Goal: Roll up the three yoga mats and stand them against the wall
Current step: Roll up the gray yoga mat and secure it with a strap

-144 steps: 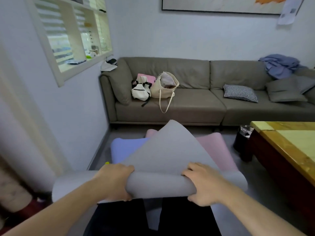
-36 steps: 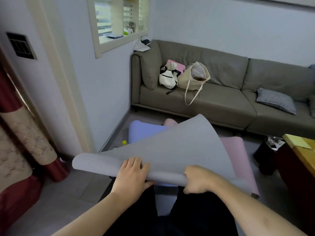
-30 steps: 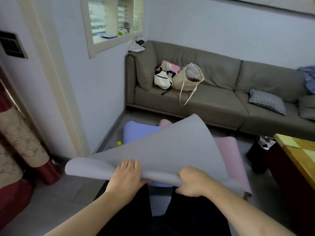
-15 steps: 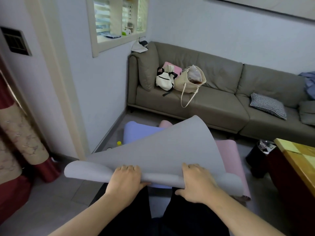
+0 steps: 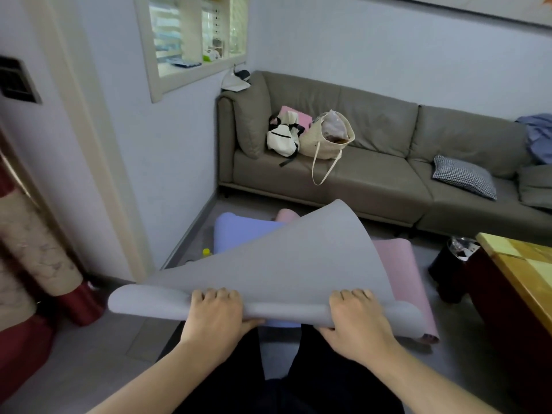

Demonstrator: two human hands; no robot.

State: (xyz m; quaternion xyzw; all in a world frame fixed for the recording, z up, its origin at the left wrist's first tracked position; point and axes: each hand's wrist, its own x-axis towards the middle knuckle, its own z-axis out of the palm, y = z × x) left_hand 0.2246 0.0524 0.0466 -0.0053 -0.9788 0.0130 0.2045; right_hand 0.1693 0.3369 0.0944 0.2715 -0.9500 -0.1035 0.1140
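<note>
A grey yoga mat [image 5: 283, 264] is lifted off the floor in front of me, its near edge curled into a loose fold and its far end rising to a peak. My left hand [image 5: 215, 312] grips that curled edge left of centre. My right hand [image 5: 355, 318] grips it right of centre, fingers over the top. Beneath it, a blue mat [image 5: 239, 231] lies flat on the floor to the left and a pink mat [image 5: 400, 273] lies flat to the right. The grey mat hides most of both.
A grey sofa [image 5: 373, 180] with bags and a checked cushion [image 5: 464, 176] runs along the far wall. A wooden table [image 5: 519, 270] and a black bin [image 5: 454, 270] stand at right. The left wall [image 5: 167, 162] has a doorframe, and red-and-beige curtains [image 5: 38, 264] hang at far left.
My right hand shifted further right along the curled edge and now lies with fingers over the top. The view swung left and back; the mat stays lifted.
</note>
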